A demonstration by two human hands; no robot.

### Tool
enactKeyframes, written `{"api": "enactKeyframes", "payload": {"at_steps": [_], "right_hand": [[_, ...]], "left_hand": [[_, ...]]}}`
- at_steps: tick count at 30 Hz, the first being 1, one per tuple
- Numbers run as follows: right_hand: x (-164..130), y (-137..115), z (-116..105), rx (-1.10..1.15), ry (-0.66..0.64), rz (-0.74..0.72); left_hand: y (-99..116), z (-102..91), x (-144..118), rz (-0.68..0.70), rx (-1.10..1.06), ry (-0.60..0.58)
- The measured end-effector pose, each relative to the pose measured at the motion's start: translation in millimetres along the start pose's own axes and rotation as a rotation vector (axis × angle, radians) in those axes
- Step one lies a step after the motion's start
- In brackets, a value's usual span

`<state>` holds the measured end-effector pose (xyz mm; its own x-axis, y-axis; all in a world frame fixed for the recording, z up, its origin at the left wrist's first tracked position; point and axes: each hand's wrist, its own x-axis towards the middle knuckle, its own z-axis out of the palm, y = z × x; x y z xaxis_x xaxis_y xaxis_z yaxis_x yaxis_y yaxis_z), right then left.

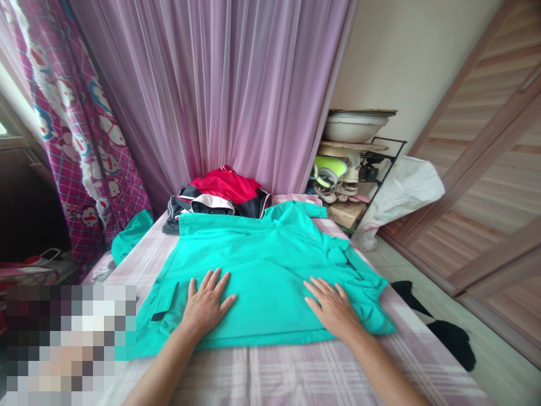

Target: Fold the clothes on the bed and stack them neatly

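A turquoise shirt (262,282) lies spread on its side across the plaid sheet (253,372), its collar and sleeve area toward the right. Flat on its left part rests my left hand (207,301), fingers spread, close to a slit with a dark patch at the hem. My right hand (332,307) presses on the right part, also with fingers apart. Some creases and bunched cloth show beyond the right hand. Neither hand grips anything.
Behind the shirt sits a pile of red and dark clothes (228,189) against a purple curtain (220,84). At right stand a rack with shoes (338,189) and a white bag (406,192). Black cloth (452,341) lies on the floor. A pixelated patch covers the lower left.
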<state>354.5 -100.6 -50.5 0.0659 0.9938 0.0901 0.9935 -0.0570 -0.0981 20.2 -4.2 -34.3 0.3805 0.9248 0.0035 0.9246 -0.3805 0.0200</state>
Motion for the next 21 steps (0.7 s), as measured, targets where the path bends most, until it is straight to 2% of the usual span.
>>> {"api": "enactKeyframes", "payload": {"at_steps": [4,8,12,16,21], "right_hand": [[18.4,-33.1,-12.7,0.036,0.042,0.017],[42.7,-86.3,-22.8,0.140,0.048,-0.117],[63.7,-126.7,-16.3,0.193,0.019,-0.223],[75.4,-139.6,3.1,0.181,-0.041,-0.196],[73.8,-132.5,13.6,0.174,-0.034,-0.191]], "left_hand": [[0.1,0.5,0.3,-0.001,-0.006,0.007],[0.1,0.5,0.4,-0.005,-0.013,0.014],[0.8,0.0,-0.2,-0.009,-0.001,0.007],[1.3,0.0,-0.9,-0.010,-0.004,0.018],[1.6,-0.9,-1.5,-0.013,-0.003,0.011]]}}
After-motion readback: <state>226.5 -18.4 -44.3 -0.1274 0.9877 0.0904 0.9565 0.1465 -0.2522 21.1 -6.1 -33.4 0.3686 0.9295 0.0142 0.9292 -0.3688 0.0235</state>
